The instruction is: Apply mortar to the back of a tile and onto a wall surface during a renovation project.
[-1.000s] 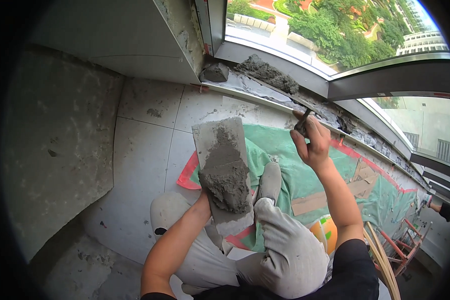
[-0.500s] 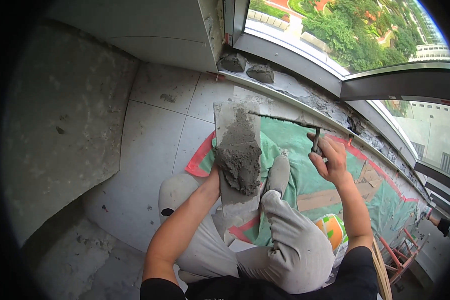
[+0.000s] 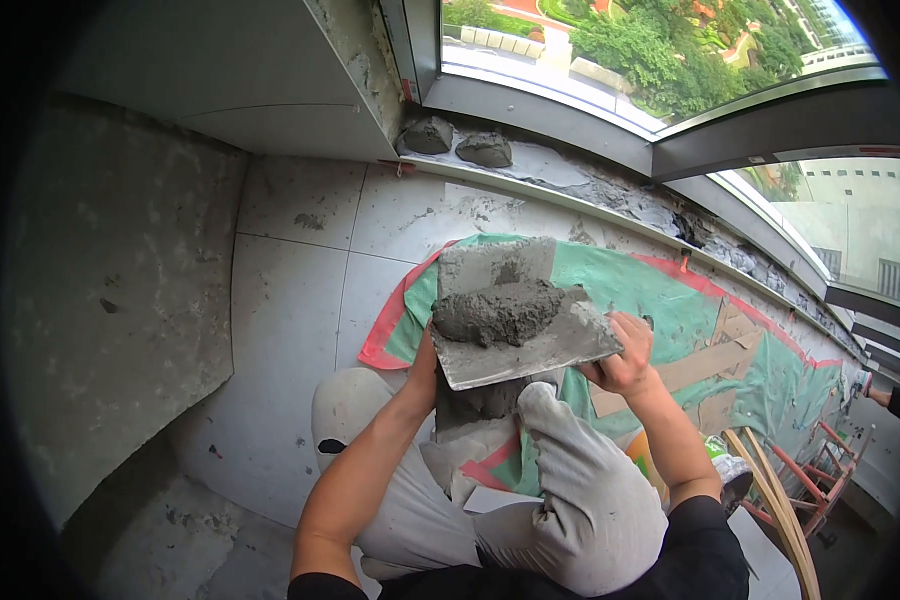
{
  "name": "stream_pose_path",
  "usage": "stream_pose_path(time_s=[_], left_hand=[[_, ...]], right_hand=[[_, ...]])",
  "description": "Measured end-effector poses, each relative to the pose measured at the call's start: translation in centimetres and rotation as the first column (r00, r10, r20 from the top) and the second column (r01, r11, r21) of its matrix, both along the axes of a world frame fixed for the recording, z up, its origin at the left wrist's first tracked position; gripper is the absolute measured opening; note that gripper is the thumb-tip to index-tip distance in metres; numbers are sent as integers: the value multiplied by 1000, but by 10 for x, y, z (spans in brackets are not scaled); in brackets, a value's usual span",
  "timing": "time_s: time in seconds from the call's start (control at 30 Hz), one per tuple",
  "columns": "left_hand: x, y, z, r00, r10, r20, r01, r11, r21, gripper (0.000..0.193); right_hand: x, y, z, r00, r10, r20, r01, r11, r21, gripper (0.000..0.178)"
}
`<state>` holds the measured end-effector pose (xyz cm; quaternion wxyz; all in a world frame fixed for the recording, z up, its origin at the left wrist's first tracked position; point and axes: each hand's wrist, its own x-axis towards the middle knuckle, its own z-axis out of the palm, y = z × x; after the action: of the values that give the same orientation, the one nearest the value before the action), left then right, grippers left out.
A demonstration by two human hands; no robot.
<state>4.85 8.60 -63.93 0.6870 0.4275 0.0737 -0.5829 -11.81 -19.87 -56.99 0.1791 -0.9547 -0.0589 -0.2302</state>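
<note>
My left hand (image 3: 426, 362) holds a long flat mortar board (image 3: 500, 257) from beneath at its left edge, with its fingers hidden under it. In my right hand (image 3: 626, 358) is a plastering trowel (image 3: 545, 350), held closed near the handle end; the handle is mostly hidden by the fingers. The trowel's wide blade lies tilted across the board. A thick lump of wet grey mortar (image 3: 495, 315) rests on the blade. More mortar on the board shows below the blade's near edge.
Two mortar lumps (image 3: 484, 150) sit on the ledge under the window. A green sheet with red edging (image 3: 610, 285) covers part of the tiled floor. Cardboard (image 3: 680, 375) lies on it. Wooden strips (image 3: 775, 490) and a red metal frame (image 3: 820, 480) stand at right; another person's hand (image 3: 875, 395) shows beyond.
The trowel has come from beyond the board's right side, seen edge-on, to lie across it, now carrying mortar. My right hand has moved nearer and slightly left; the view has shifted.
</note>
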Motion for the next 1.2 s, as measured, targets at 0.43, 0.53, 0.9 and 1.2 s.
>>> stream_pose_path(time_s=[0.43, 0.53, 0.9, 1.2], left_hand=[[15, -15, 19, 967, 34, -254, -37, 999, -8, 51], [22, -8, 1, 951, 78, -299, -110, 990, -93, 52], [26, -31, 2, 952, 19, -307, -12, 1000, 22, 65], [6, -20, 8, 986, -51, -158, 38, 996, -81, 79]], right_hand=[[60, -158, -104, 891, -356, -281, 326, 933, -150, 33], [75, -141, -108, 890, -405, -210, 392, 914, -104, 31], [-21, -29, 35, 981, 1, -192, 20, 994, 107, 34], [-38, -1, 15, 949, 75, -307, -49, 994, 93, 45]])
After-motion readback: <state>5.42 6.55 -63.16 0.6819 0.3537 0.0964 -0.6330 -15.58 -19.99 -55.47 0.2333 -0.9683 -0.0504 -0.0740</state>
